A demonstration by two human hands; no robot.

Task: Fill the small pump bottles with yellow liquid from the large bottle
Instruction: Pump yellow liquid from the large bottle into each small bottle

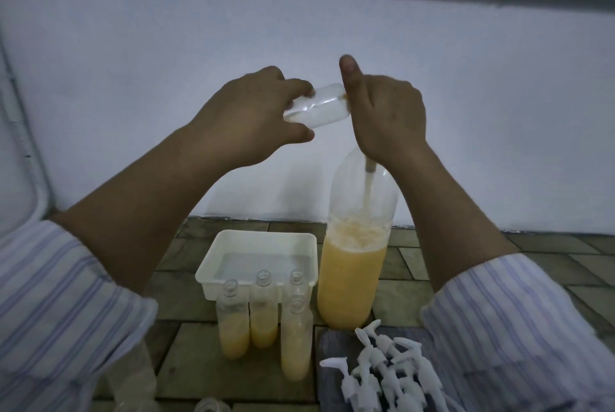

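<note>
Small bottle tipped on its side above the large bottle, pinched in the left hand, mouth against the right hand. Right fingers curled at the large bottle's neck; what they grip, impossible to tell. Best kept steady and mouth-to-mouth, judging by the thin yellow stream. Partly filled bottles and tray left of the large bottle, pump tops in front.

Yellow liquid filled the lower part of the clear large bottle; the tray and pump heads were white, the sleeves white with pale blue stripes, the wall whitish
</note>
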